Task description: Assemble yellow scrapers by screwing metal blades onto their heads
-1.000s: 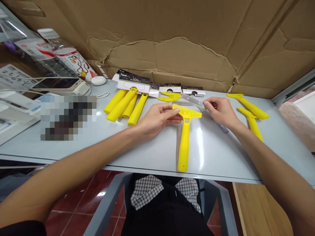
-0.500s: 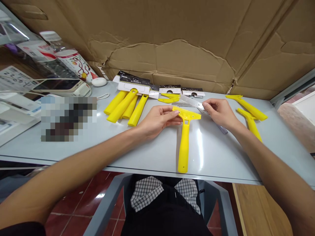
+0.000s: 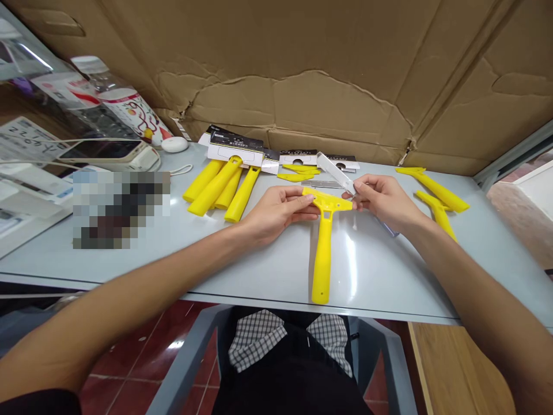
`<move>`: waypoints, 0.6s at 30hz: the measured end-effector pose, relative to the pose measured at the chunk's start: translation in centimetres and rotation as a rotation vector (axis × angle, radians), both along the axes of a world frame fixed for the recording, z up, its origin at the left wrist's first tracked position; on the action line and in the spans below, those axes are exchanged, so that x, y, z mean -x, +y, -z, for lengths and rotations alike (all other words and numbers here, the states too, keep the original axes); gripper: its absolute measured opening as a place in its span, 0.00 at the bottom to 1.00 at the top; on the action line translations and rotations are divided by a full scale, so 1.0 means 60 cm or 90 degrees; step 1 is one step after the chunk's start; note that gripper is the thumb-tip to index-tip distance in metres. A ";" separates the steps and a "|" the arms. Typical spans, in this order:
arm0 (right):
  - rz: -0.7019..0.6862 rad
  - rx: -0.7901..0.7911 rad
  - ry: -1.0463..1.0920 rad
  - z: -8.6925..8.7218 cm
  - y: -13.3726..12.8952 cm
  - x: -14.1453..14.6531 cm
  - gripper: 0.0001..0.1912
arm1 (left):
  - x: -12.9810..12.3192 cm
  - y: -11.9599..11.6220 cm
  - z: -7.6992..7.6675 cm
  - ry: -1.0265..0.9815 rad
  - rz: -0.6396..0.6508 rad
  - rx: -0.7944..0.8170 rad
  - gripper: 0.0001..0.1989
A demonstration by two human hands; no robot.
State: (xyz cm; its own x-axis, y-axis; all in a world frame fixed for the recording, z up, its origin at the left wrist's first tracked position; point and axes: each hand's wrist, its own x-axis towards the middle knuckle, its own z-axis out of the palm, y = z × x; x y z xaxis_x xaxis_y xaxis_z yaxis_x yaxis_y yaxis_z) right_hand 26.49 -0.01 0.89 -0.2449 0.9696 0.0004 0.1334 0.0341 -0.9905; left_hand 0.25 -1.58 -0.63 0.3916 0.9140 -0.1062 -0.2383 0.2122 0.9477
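A yellow scraper handle (image 3: 322, 253) points toward the table's front edge, its wide head at the top. My left hand (image 3: 280, 212) pinches the left end of that head between thumb and fingers. A thin, pale metal-looking strip (image 3: 334, 173) slants up and left from the fingers of my right hand (image 3: 380, 199), which is closed on it beside the head's right end. Behind the hands lie small yellow pieces (image 3: 298, 172) and a flat grey strip (image 3: 322, 184). A purplish clear item (image 3: 387, 227) is partly hidden under my right hand.
Yellow handles with black-and-white cards (image 3: 235, 148) lie at centre left. Two yellow scraper handles (image 3: 444, 193) rest on the right. At the left are bottles (image 3: 129, 109), a phone (image 3: 103, 151), a white mouse-like object (image 3: 174, 144) and a blurred patch. Cardboard (image 3: 302, 46) stands behind the table (image 3: 259, 271).
The pale strip has tilted more upright in my right hand. My right fingertips have come to the right end of the scraper head. My left hand has barely moved.
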 end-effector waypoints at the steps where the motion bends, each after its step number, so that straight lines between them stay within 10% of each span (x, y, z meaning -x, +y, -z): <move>1: -0.001 0.011 0.023 0.000 -0.001 0.001 0.23 | 0.000 0.000 -0.001 -0.001 0.000 0.000 0.07; 13: 0.041 -0.074 -0.058 -0.005 -0.012 0.003 0.12 | -0.001 -0.004 -0.004 0.008 0.008 -0.010 0.08; 18: 0.119 -0.359 -0.322 -0.006 -0.021 0.006 0.06 | -0.001 -0.004 -0.002 0.001 0.001 -0.008 0.09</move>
State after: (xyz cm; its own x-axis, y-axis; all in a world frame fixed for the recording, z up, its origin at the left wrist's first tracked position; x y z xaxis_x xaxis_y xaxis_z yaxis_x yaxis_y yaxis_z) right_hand 26.16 -1.28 1.23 -0.1790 0.8809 0.4381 0.6173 0.4473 -0.6472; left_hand 0.30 -1.82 -0.51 0.3922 0.9149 -0.0955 -0.2367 0.2006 0.9507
